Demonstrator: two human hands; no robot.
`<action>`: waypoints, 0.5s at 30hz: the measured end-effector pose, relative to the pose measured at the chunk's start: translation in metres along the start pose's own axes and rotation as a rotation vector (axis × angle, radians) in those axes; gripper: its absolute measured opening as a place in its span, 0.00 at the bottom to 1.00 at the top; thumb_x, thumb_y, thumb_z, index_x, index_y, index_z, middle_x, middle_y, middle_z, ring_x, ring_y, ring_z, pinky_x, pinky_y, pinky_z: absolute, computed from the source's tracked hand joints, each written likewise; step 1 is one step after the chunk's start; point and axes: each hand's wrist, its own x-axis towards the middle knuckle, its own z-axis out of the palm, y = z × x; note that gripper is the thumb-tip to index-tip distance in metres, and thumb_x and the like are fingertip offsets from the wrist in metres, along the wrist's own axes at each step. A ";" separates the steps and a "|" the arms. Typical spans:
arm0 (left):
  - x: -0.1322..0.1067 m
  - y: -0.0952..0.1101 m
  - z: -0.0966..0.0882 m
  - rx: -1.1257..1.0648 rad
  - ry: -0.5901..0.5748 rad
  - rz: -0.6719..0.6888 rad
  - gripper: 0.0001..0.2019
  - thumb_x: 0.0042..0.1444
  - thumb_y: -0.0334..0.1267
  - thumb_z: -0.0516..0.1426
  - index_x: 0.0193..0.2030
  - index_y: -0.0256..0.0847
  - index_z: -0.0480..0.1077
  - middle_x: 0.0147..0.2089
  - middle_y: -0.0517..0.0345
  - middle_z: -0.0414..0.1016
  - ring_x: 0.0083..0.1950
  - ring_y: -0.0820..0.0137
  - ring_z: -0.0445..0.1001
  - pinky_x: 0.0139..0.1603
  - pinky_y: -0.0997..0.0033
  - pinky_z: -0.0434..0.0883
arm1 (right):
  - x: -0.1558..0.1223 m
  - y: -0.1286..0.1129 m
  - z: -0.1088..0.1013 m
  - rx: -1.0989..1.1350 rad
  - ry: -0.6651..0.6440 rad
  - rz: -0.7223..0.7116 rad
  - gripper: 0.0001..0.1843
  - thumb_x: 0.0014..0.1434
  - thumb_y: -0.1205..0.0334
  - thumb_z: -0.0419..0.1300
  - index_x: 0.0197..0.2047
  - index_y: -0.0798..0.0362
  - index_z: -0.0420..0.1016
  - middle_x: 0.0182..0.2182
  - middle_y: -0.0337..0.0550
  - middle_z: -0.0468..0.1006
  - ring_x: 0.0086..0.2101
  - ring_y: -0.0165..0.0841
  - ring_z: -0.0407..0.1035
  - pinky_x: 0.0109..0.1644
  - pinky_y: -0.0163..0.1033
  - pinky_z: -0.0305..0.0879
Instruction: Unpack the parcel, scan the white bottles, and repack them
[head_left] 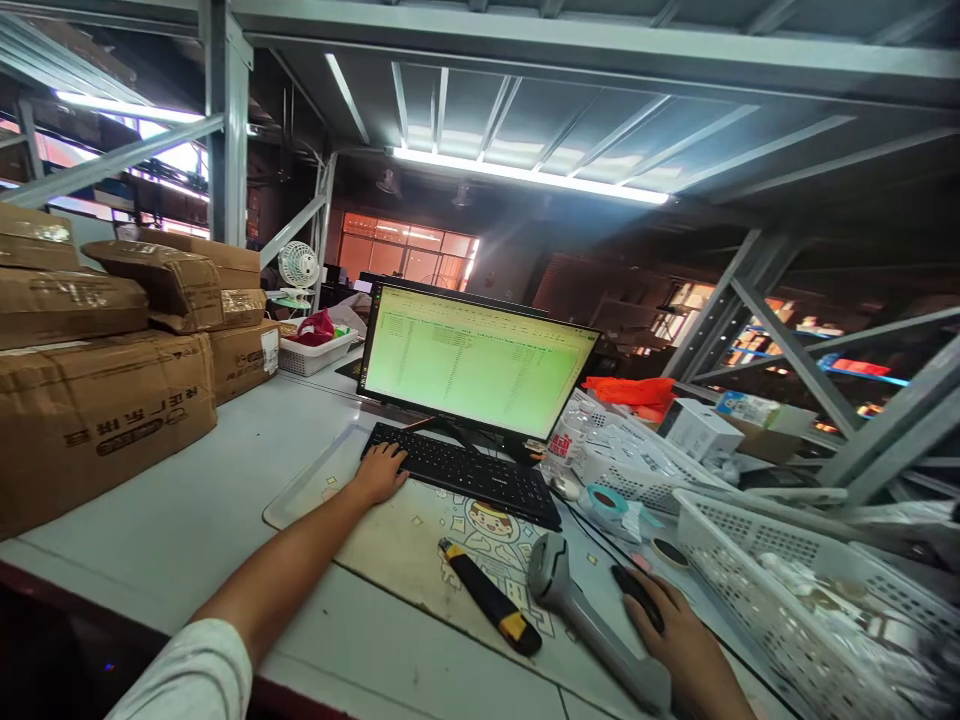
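Observation:
My left hand (381, 472) rests on the left end of a black keyboard (465, 470), its fingers stretched over the keys. At the lower right, my right hand (667, 625) is wrapped over a black computer mouse (637, 598). Behind the keyboard stands a monitor (472, 360) with a greenish table of small text, too small to read. Between my hands, a black and yellow utility knife (491, 597) lies on the printed desk mat (405, 560). A grey handheld barcode scanner (592, 620) lies just left of my right hand.
Cardboard boxes (105, 420) are stacked at the left. White plastic baskets (750, 570) with packets line the right side, near tape rolls (607, 502) and a plastic bottle (564, 440). A small basket (319, 355) and a fan (298, 265) stand behind. Metal rack posts (226, 130) frame the desk.

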 end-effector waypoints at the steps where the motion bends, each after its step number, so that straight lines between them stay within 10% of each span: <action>1: 0.000 0.000 0.001 0.006 0.000 0.001 0.26 0.74 0.46 0.53 0.74 0.39 0.67 0.76 0.47 0.62 0.76 0.50 0.60 0.76 0.50 0.59 | -0.001 -0.002 -0.001 -0.001 0.007 -0.003 0.41 0.66 0.32 0.44 0.65 0.50 0.76 0.62 0.55 0.72 0.54 0.52 0.75 0.57 0.58 0.74; 15: 0.002 -0.003 0.002 0.061 -0.005 0.001 0.27 0.74 0.47 0.51 0.75 0.39 0.67 0.76 0.48 0.61 0.76 0.49 0.60 0.75 0.48 0.60 | -0.012 -0.030 -0.021 -0.034 -0.050 -0.016 0.34 0.68 0.46 0.47 0.69 0.53 0.73 0.67 0.53 0.68 0.61 0.50 0.69 0.66 0.57 0.68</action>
